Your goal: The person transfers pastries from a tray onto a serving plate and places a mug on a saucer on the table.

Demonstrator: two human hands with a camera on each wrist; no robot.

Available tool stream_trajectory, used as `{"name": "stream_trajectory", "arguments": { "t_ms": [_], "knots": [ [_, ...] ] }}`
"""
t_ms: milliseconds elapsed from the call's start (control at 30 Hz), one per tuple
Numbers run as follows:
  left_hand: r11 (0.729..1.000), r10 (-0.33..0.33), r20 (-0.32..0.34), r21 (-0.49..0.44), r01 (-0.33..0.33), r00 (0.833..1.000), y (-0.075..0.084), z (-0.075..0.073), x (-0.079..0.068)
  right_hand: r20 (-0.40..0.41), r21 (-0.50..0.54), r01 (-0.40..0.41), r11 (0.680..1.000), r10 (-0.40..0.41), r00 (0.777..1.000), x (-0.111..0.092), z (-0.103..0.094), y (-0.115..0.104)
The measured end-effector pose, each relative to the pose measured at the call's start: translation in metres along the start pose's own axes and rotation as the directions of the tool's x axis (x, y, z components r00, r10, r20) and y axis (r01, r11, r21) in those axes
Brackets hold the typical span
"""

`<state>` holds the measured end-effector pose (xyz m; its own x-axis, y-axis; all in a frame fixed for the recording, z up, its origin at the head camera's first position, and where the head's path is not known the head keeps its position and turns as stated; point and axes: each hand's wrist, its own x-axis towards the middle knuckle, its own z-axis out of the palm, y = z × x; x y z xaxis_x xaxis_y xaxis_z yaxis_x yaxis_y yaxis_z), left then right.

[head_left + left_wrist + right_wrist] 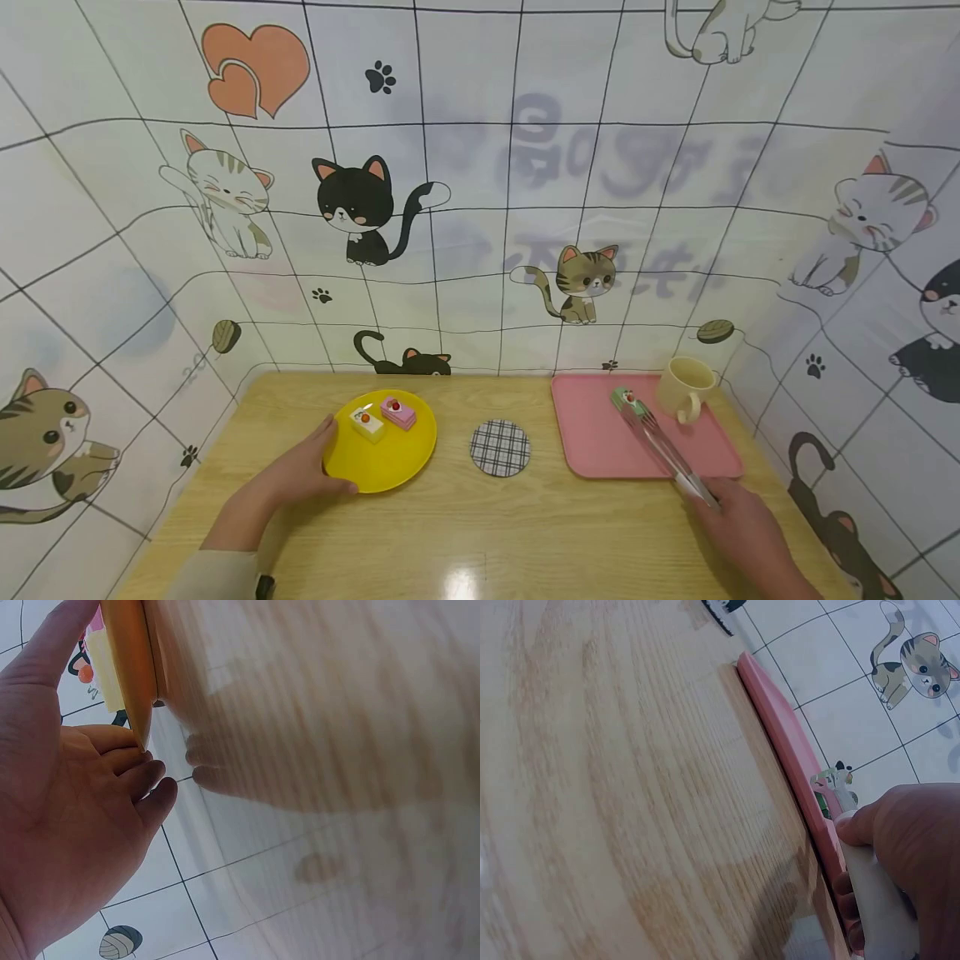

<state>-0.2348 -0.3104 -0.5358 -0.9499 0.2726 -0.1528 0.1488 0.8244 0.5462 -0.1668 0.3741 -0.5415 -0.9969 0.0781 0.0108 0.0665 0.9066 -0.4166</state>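
A yellow plate (405, 462) stands on the wooden table at the left, bearing a yellow toy cake piece (367, 425) and a pink one (398, 413). My left hand (303, 462) holds the plate's near left rim, thumb at the front and fingers along the left side. At the right, my right hand (738, 521) grips metal tongs (670, 454) by their pale handle (874, 892). The tongs' tips are at a green toy cake piece (628, 400) over the pink tray (600, 450).
A cream mug (686, 387) stands on the tray's far right corner. Between plate and tray lies a round checked coaster (500, 448). A cat-patterned sheet (465, 200) hangs behind the table (465, 533) and along both sides.
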Motion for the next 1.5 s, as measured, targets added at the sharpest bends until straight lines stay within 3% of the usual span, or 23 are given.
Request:
{"name": "stream_trajectory", "arguments": {
  "t_ms": [267,500,867,1500],
  "knots": [
    [1.0,-0.009,0.001,-0.011,0.009,1.0,0.001,0.002,-0.001,-0.017,0.015,-0.005,1.0,0.006,1.0,-0.004,0.0,0.0],
    [0.999,-0.031,0.0,-0.01,0.031,1.0,0.003,0.0,-0.001,-0.07,0.024,0.057,0.998,-0.055,0.996,-0.004,0.0,-0.001],
    [0.999,-0.043,0.005,-0.024,0.043,0.999,0.002,0.0,-0.002,-0.043,0.014,0.04,0.999,-0.04,0.998,-0.003,0.0,-0.009],
    [0.999,-0.042,0.009,-0.031,0.042,0.999,-0.001,0.0,-0.001,-0.139,0.012,0.208,0.978,-0.205,0.969,-0.006,0.007,-0.032]
  ]
}}
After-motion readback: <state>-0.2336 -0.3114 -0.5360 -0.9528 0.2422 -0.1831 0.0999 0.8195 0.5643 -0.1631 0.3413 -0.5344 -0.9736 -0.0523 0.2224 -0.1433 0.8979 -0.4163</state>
